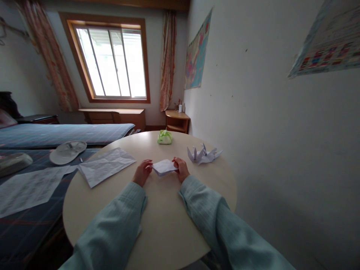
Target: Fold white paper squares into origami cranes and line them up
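"How do the arms lie?"

"Both reach forward from the lower edge of the view, in loose pale blue-green sleeves [112,225]; the forearms slant inward over the round table [165,210], so that the hands face each other near its middle; the cuffs sit just behind the wrists."

"And the left hand [143,173]?"

"Bent in at the wrist, back of the hand outward, fingers curled and close together; their tips meet the left corner of a folded paper [164,167]; whether they pinch it or merely touch it, I cannot tell."

"The right hand [181,169]?"

"It mirrors the left, knuckles up and out; its fingers are bent narrow around the paper's right end, holding it between them; the thumb is hard to make out."

"So where is the paper?"

"Between the two hands, its broad face turned upward; whether its lower edge rests on the tabletop, I cannot tell."

"What lies around it?"

"Folded paper figures [204,153] with upright points stand beyond the right hand, near the wall; a green tissue pack [164,137] sits toward the far edge; a large creased sheet [108,165] lies to the left, well apart from the left hand."
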{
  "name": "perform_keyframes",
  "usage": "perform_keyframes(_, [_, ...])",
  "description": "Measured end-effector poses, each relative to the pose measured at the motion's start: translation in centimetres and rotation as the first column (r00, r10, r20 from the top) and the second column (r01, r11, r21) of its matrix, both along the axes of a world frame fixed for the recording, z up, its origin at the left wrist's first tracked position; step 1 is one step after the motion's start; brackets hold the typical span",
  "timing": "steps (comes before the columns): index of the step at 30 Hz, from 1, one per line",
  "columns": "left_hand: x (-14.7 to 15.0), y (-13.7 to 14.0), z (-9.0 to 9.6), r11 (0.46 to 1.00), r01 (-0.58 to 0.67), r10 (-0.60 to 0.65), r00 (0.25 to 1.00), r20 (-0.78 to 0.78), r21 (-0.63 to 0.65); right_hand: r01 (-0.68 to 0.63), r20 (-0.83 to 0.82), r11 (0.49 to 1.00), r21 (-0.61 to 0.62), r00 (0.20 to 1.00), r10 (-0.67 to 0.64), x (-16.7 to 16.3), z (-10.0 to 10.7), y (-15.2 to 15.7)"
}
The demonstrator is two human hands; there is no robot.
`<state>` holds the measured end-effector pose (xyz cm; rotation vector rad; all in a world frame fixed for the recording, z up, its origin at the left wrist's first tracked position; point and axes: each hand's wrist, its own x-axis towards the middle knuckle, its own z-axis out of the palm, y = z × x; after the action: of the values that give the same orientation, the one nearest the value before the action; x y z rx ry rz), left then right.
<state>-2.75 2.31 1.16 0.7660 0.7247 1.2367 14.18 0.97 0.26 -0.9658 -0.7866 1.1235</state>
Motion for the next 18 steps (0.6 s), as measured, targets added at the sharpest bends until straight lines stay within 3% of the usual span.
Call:
perform_keyframes(6, [0.31,0.11,-0.1,1.0,0.006,-0.003,0.995,-0.096,0.024,0.016,-0.049,0.999,-0.039,0.999,-0.018,0.19,0.09,-0.03])
perform_keyframes(18, [0.38,0.17,-0.48,0.998,0.028,-0.022,0.993,-0.117,0.049,-0.002,-0.075,0.999,-0.041,0.997,-0.001,-0.06,0.45,-0.28])
